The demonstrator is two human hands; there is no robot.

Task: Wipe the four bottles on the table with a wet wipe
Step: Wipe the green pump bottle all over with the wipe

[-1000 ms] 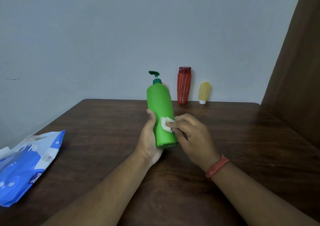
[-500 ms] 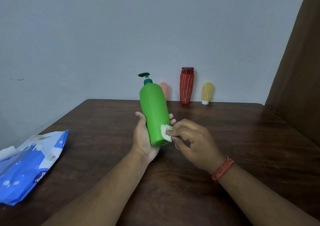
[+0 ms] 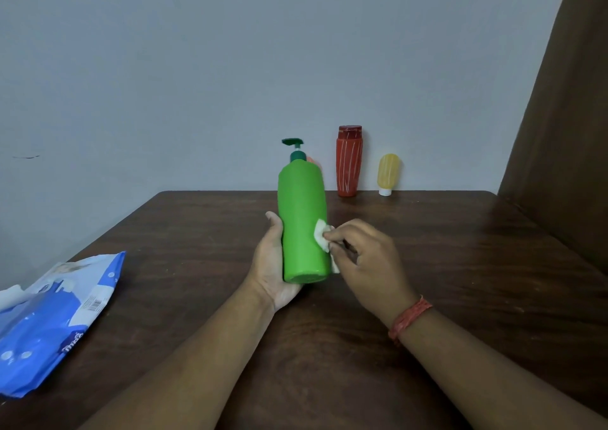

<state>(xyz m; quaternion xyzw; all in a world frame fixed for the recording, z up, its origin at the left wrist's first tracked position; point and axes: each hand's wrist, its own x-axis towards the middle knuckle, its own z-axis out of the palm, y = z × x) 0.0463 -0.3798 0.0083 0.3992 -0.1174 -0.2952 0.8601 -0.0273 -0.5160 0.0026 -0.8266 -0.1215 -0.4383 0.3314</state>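
From the head camera, the left hand (image 3: 274, 265) cradles the green bottle (image 3: 303, 222) low on its body, palm under the base and thumb laid up its left side; the fingers go round behind and are hidden, so how tightly they close cannot be told. The bottle is off the table (image 3: 460, 281), tilted with its base toward the camera and its dark green pump (image 3: 293, 146) pointing up and away above the grip. Just right of that hold, the right hand (image 3: 368, 258) pinches a small folded white wipe (image 3: 321, 239) between thumb and fingertips and presses it against the bottle's lower right side. Beyond the grip, against the wall, stand a red bottle (image 3: 349, 161) and, to its right, a small yellow bottle (image 3: 388, 173) resting on its white cap; a sliver of an orange bottle (image 3: 314, 163) peeks out behind the green one's shoulder. Well to the left of the hands lies the blue pack (image 3: 49, 317) of wipes. The green bottle looks like smooth, stiff plastic, likely light enough for one hand, though how full it is cannot be seen. Once damp it will probably turn slippery, so the sound hold seems to be where it is now, low around the body with the palm under the base, not by the thin pump, which could press down or twist. The wipe is soft and limp, so it needs fingertip pressure to stay flat.
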